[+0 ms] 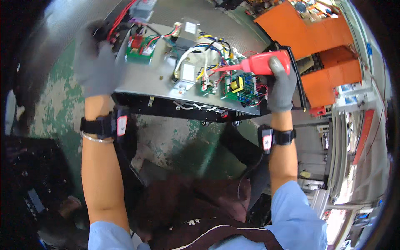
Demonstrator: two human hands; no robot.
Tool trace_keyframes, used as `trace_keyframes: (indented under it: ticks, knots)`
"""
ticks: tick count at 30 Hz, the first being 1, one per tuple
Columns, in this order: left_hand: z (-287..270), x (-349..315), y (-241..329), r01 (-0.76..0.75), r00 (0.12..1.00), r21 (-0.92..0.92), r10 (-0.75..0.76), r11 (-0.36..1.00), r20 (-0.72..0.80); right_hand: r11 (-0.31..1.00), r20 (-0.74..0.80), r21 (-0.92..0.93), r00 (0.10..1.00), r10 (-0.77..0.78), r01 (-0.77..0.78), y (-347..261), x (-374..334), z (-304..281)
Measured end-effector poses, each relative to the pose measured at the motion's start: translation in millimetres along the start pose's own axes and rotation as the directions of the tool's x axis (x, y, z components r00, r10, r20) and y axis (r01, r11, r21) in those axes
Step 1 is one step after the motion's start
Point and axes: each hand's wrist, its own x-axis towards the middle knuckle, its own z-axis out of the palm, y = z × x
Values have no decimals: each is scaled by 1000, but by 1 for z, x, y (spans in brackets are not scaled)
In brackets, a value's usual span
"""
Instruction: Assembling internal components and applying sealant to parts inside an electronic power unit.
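My right hand (280,85), in a grey glove, is closed around a red squeeze bottle (262,62) with a long tapering nozzle. The bottle lies nearly level, and its tip points left to the wires and connectors in the middle of an open metal chassis (146,83). Below the nozzle is a green circuit board (241,91) with a yellow transformer. My left hand (98,62), also gloved, is at the chassis's left end near red cables (121,18). It is smeared by motion, so its fingers cannot be made out.
Metal-cased transformers (186,35) and another green board (139,50) sit on the chassis. Orange cabinets (308,29) stand at the far right, with long pale panels (337,146) nearer. A dark case (37,179) is at the lower left. The floor (158,137) is worn green.
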Motion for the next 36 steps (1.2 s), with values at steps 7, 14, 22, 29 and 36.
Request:
trace_keyframes:
  ticks: [7,14,22,29,36]
  knots:
    - [8,3,2,-49,997,-100,42,994,-69,948,-497,295,829,255,-115,80,-87,-37]
    - [23,-1,6,-104,965,-73,83,992,-248,943,-532,291,793,299,-160,123,-117,-24]
    - [36,-9,26,-135,932,222,199,966,-302,861,-519,495,755,402,-119,135,-112,-26]
    - [71,-67,77,-655,744,326,658,682,119,852,-501,498,750,431,-157,151,-116,-20]
    - [137,-144,97,-811,531,332,366,482,764,836,-523,545,750,405,-72,152,-115,-18]
